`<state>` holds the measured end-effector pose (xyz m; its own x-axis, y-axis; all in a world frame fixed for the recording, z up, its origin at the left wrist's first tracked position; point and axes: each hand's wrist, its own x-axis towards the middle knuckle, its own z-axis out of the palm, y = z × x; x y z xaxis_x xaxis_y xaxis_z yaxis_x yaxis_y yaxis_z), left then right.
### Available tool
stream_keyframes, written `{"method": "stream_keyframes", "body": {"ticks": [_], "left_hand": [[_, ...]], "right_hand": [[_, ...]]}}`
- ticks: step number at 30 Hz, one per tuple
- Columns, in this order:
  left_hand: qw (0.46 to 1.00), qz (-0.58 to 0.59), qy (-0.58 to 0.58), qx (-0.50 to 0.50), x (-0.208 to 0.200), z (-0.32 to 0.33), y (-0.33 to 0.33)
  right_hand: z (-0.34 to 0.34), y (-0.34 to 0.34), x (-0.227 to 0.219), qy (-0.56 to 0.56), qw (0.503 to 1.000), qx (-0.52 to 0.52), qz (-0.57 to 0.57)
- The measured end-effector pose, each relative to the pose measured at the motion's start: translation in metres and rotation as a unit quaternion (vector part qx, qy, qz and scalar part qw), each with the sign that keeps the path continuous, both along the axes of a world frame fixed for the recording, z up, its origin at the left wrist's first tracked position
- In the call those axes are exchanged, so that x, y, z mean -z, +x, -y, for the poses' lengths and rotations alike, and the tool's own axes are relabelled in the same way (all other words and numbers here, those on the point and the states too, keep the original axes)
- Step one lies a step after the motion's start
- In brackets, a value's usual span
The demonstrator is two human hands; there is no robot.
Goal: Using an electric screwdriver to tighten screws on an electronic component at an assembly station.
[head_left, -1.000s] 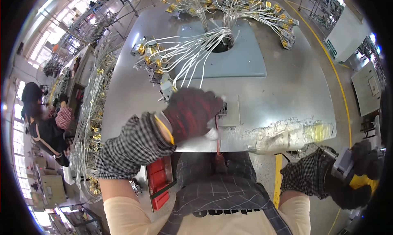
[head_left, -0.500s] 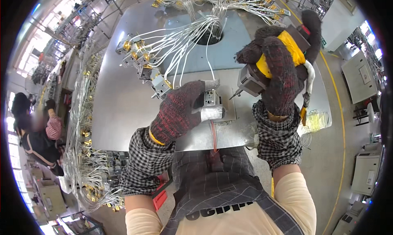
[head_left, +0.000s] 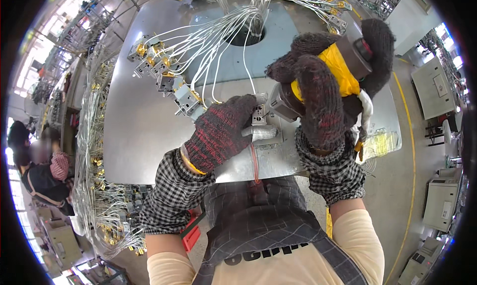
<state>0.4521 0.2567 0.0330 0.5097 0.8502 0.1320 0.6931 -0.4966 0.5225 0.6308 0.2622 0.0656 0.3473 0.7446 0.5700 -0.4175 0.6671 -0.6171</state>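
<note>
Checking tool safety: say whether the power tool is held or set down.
Held: the right hand wraps around the power tool at its yellow band.

Co-worker (head_left: 45, 186) left, yellow floor line (head_left: 414, 156) right

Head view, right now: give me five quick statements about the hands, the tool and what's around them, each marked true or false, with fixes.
1. The left hand has a small metal part between its thumb and fingers. True.
2. The right hand is empty. False: it grips a power tool wrapped in yellow.
3. The white cables bunch together at the dark round hole. True.
4. The red bin sits on top of the metal table. False: it is off the table, past its near edge.
5. A yellow line marks the floor to the right of the table. True.
</note>
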Motion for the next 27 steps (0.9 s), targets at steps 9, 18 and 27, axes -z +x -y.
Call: {"method": "stream_keyframes", "body": {"ticks": [9, 18, 27], "left_hand": [[0.916, -0.238, 0.320, 0.042, -0.017, 0.013, -0.041], [0.924, -0.211, 0.303, 0.097, -0.019, 0.004, -0.059], [0.927, 0.372, -0.018, 0.037, 0.017, 0.020, -0.025]], "right_hand": [[0.002, -0.001, 0.006, 0.038, 0.997, -0.050, 0.047], [0.005, -0.008, 0.004, 0.033, 0.991, -0.083, 0.101], [-0.007, -0.013, -0.009, 0.142, 0.988, -0.031, 0.049]]}}
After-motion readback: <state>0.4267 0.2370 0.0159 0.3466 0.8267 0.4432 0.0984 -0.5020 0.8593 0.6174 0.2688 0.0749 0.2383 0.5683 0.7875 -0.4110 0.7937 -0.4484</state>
